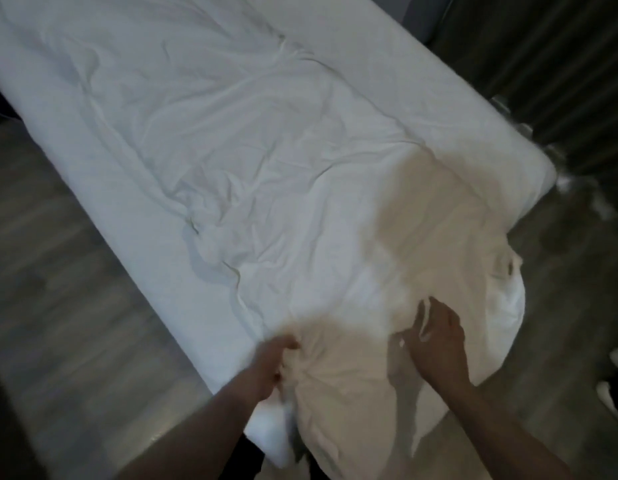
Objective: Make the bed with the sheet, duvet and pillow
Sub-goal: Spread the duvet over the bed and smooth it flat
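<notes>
Blurred, dim frame. White duvet [266,161] lies rumpled across the bed [491,109], bunched at the near end. Left hand [269,365] grips a gathered wad of duvet at the near edge. Right hand [435,344] pinches a fold of it, fingertips part hidden by cloth. Forearms cut off below. Sheet and pillow can't be made out. Wood floor [58,254] on both sides.

A white duvet [266,150] is lying crumpled over the bed [474,109]. The left hand [269,365] is gripping a bunched bit of it at the near edge. The right hand [435,344] is pinching a fold beside it. The wood floor [58,254] is showing on the left
</notes>
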A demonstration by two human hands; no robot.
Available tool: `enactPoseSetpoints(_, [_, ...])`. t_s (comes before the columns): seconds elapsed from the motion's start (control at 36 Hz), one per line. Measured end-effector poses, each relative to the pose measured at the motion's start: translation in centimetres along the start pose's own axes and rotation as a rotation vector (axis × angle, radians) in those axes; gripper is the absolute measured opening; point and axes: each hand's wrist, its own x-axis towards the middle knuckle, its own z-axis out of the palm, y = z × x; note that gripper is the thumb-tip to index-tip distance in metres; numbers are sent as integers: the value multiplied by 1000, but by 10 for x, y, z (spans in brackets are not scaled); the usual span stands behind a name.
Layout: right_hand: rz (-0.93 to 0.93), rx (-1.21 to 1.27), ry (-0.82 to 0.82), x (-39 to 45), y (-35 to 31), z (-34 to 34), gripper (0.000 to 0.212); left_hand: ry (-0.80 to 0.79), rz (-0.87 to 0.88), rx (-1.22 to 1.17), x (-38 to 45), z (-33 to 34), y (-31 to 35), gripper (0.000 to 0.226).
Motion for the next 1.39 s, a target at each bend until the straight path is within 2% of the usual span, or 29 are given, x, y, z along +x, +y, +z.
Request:
enactPoseSetpoints(0.11, [-105, 0, 46, 68, -22, -25, 74, 264, 239, -226, 11, -12, 58, 94])
enactPoseSetpoints(0.19, [-135, -49, 56, 130, -18, -43, 79, 323, 302, -234, 18, -3, 100, 121])
enactPoseSetpoints(0.25, [-133, -83, 34, 169, -12, -57, 84, 345, 318, -147, 21, 10, 112, 113])
enactPoseSetpoints(0.33, [-138, -144, -4, 224, 5, -78, 88, 482, 323, -102, 24, 33, 111, 81])
enactPoseSetpoints(0.44, [-169, -284, -76, 285, 34, -98, 98, 660, 241, -104, 36, 54, 85, 67])
enactPoseSetpoints(0.53, [-109, -228, -191, 312, 54, -108, 112, 738, 248, -221, 38, 65, 70, 66])
enactPoseSetpoints(0.61, [9, -103, -365, 326, 76, -114, 125, 733, 198, -267, 33, 69, 60, 62])
enactPoseSetpoints(0.67, [52, -88, -417, 328, 92, -115, 116, 702, 207, -336, 26, 70, 50, 47])
enactPoseSetpoints(0.78, [88, -17, -481, 326, 119, -121, 98, 635, 223, -396, 9, 75, 27, 46])
enactPoseSetpoints(0.83, [112, 10, -494, 324, 125, -126, 90, 512, 200, -327, 6, 77, 4, 60])
enactPoseSetpoints(0.89, [128, 37, -500, 321, 128, -130, 88, 400, 107, -213, 14, 73, -31, 91])
enactPoseSetpoints(0.94, [128, 70, -530, 312, 129, -134, 102, 363, 38, -193, 19, 72, -65, 103])
enactPoseSetpoints(1.03, [79, 64, -559, 303, 138, -135, 147, 335, 53, -115, -4, 99, -80, 99])
enactPoseSetpoints(1.06, [67, 48, -584, 300, 140, -135, 150, 362, 79, -84, -6, 106, -85, 91])
enactPoseSetpoints(1.11, [50, -42, -582, 292, 142, -134, 126, 445, 62, -115, -10, 116, -94, 83])
enactPoseSetpoints(1.17, [37, -129, -474, 286, 145, -133, 97, 477, 92, -116, -14, 124, -97, 90])
enactPoseSetpoints(1.19, [23, -130, -437, 281, 145, -133, 94, 483, 121, -103, -16, 125, -98, 94])
enactPoseSetpoints(1.22, [4, -132, -446, 275, 144, -134, 99, 486, 136, -77, -18, 125, -99, 94])
enactPoseSetpoints(1.28, [-44, -143, -489, 268, 146, -135, 125, 517, 116, -125, -23, 123, -104, 99])
enactPoseSetpoints(1.31, [-38, -126, -474, 268, 148, -137, 126, 524, 99, -164, -26, 121, -107, 105])
enactPoseSetpoints(1.33, [0, -82, -438, 268, 153, -139, 115, 520, 66, -169, -31, 120, -110, 107])
enactPoseSetpoints(1.39, [13, -45, -338, 269, 163, -140, 98, 505, 149, -151, -45, 125, -115, 97])
